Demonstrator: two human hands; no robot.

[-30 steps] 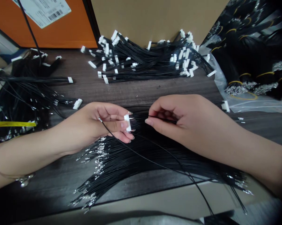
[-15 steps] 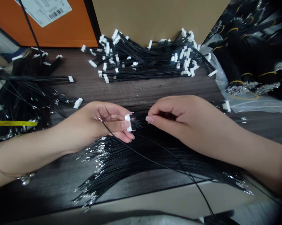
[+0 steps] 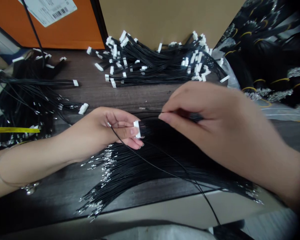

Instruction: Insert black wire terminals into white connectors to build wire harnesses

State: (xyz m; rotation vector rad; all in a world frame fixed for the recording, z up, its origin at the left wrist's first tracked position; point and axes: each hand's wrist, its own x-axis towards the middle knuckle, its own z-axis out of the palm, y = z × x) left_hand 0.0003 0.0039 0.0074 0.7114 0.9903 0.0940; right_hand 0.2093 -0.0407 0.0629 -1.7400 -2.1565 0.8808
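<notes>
Left hand (image 3: 107, 131): a white plug (image 3: 137, 128) is pinched between thumb and fingers, low over the table (image 3: 150, 95).
Right hand (image 3: 209, 116): one black wire (image 3: 151, 110) is gripped near its end, close beside the plug, apparently not yet inserted.
Done, as judged: a heap of plugged wires (image 3: 154, 63) is seen at the back.
Remaining: many loose wires (image 3: 145, 166) are spread under the hands.

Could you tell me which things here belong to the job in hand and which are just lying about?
In hand: left hand gripping white connector; right hand pinching black wire; loose wire bundle beneath.
Lying about: connector-tipped wire pile; bagged bundles; orange box.
</notes>
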